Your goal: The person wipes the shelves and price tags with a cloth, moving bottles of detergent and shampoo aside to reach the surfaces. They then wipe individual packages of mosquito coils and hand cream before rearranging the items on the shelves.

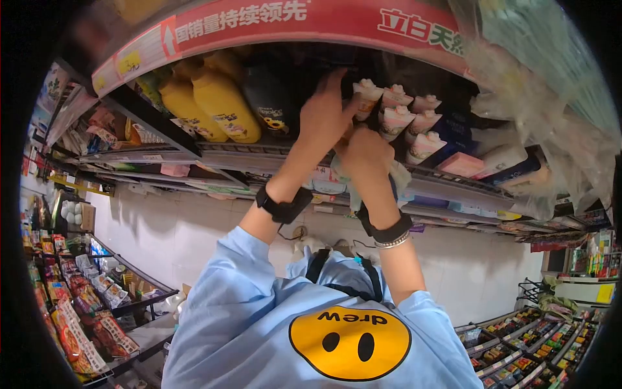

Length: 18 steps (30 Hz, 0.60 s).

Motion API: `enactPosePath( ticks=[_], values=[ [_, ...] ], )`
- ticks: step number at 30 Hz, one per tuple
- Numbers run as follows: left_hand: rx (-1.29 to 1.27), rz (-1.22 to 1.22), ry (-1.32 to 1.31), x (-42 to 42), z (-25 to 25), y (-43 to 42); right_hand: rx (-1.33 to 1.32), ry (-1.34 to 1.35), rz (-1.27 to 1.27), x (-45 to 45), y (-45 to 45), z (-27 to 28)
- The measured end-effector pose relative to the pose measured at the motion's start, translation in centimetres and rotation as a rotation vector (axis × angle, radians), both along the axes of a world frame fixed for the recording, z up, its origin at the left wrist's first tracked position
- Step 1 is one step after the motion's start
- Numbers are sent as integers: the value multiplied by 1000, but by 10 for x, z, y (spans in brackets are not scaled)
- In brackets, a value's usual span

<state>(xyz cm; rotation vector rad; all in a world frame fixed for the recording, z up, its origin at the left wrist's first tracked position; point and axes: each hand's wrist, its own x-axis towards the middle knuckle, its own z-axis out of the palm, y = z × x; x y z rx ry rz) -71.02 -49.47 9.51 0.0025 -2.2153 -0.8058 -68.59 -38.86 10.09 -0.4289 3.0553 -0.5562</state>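
My left hand [326, 111] reaches into the shelf with its fingers stretched toward the dark back and its thumb apart. It is beside the nearest white-and-pink tube [367, 98]; I cannot tell whether they touch. Several similar tubes stand in rows to the right. Just below, at the shelf's front edge, my right hand [367, 154] is closed, its fingertips mostly hidden. A pale, crumpled, cloth-like piece [401, 179] shows on both sides of it and seems to be in its grip. Left of my left hand stand a dark bottle [267, 97] and yellow bottles [225, 104].
A red sign strip [343, 24] runs above the shelf opening. Clear plastic sheeting [538, 84] hangs over the right end, near a pink box [461, 165]. Packaged goods fill a rack [84, 292] at lower left and shelves [538, 343] at lower right.
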Motion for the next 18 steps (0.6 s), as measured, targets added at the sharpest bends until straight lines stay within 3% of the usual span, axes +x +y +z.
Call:
enactPosePath(
  ticks=[6, 18],
  values=[
    [32, -221, -294, -24, 11, -16, -45, 29, -9, 5, 5, -1],
    [7, -204, -306, -20, 18, -16, -251, 148, -79, 19, 23, -17]
  ],
)
